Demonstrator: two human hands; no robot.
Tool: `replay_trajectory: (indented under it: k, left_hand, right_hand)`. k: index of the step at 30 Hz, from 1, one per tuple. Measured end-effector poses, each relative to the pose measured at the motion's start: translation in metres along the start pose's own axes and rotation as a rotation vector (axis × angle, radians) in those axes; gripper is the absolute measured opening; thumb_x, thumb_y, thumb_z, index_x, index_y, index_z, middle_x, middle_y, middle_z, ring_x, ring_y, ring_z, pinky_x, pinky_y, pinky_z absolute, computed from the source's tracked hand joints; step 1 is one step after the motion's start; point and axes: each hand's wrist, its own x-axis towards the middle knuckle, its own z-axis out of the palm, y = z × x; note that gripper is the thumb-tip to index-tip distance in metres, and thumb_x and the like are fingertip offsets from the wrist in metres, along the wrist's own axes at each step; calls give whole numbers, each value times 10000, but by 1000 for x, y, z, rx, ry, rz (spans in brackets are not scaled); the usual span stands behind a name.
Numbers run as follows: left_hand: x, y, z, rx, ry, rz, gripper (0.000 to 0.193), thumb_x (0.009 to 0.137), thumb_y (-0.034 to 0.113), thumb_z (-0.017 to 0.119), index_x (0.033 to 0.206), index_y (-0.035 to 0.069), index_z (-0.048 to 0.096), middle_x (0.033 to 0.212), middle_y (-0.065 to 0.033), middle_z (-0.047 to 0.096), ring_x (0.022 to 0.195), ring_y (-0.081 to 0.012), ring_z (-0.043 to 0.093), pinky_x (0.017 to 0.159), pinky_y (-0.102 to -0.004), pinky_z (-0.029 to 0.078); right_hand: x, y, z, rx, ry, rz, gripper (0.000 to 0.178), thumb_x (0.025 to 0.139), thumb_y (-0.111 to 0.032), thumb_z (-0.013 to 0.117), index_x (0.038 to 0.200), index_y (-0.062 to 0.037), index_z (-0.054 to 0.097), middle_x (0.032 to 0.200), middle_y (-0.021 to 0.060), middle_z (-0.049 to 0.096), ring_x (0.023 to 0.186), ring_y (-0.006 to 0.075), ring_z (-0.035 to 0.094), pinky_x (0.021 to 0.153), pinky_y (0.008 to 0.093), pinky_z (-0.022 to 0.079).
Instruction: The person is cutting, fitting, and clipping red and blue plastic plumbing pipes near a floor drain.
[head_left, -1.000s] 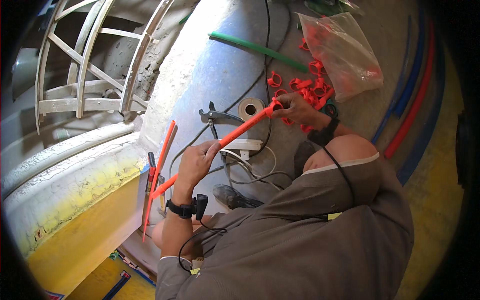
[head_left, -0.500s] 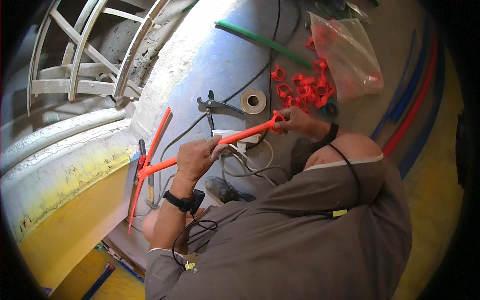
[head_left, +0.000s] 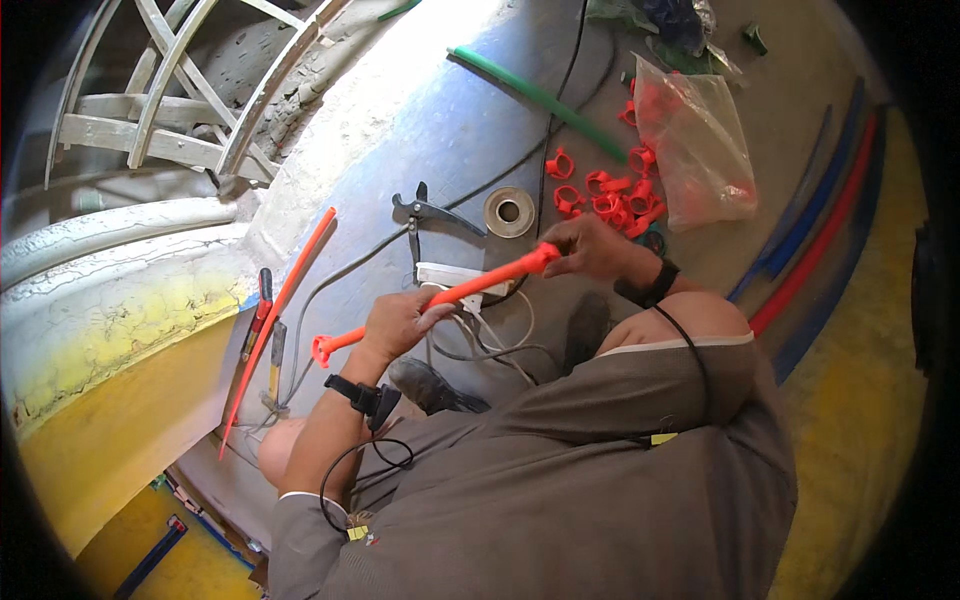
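Note:
My left hand is closed around an orange-red plastic pipe, left of its middle. A red ring-shaped plastic fitting sits on the pipe's left end, its open loop showing. At the right end is a second red fitting. My right hand grips that fitting, its fingers closed and partly hidden. Beyond the right hand, several loose red fittings lie in a pile, next to a clear plastic bag with more red pieces in it.
Pipe cutters, a tape roll and a white power strip with cables lie ahead. A long red pipe, a red-handled tool and a hammer lie left. A green pipe is farther off; blue and red pipes run right.
The held pipe has turned in my hands, so the left-end fitting now shows its loop. My right hand has moved over the right-end fitting, covering more of it. The view has shifted slightly.

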Motion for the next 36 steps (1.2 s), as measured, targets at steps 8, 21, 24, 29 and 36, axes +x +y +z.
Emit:
replay_trajectory:
  k: [8, 21, 24, 29, 36]
  left_hand:
    - [-27, -134, 29, 12, 377, -396, 308, 879, 321, 579, 1075, 85, 607, 908, -199, 646, 843, -388, 614, 725, -440, 483]
    - [-24, -120, 8, -162, 450, -608, 393, 876, 211, 474, 1211, 8, 499, 1019, -308, 589, 956, -471, 563, 840, -478, 449]
    - [-8, -75, -30, -154, 717, -366, 430, 940, 313, 458, 1249, 14, 471, 1044, -308, 586, 967, -478, 561, 823, -471, 449]
    - [-27, -47, -145, -47, 633, -261, 426, 955, 288, 474, 1296, 33, 470, 1077, -239, 613, 984, -421, 586, 843, -406, 463]
    - [-49, -52, -179, 252, 495, -306, 410, 901, 339, 517, 1246, 119, 546, 967, -200, 647, 908, -373, 619, 814, -448, 490]
  right_hand:
    - [23, 86, -71, -476, 408, 257, 324, 796, -225, 666, 1044, -17, 646, 984, 164, 661, 886, 330, 634, 811, 380, 498]
    - [21, 81, -44, -438, 497, 208, 370, 815, -235, 649, 1121, -33, 611, 1059, 151, 629, 991, 291, 604, 877, 387, 469]
    - [2, 55, -60, -272, 449, 381, 347, 819, -227, 639, 1096, -18, 630, 990, 153, 663, 916, 259, 638, 820, 361, 489]
    - [82, -57, -88, -265, 42, 94, 356, 795, -235, 651, 1062, 1, 648, 902, 165, 678, 804, 218, 654, 737, 351, 512]
    - [205, -62, 110, -846, -155, 246, 192, 800, -135, 543, 817, -17, 694, 908, 182, 684, 861, 315, 670, 736, 413, 543]
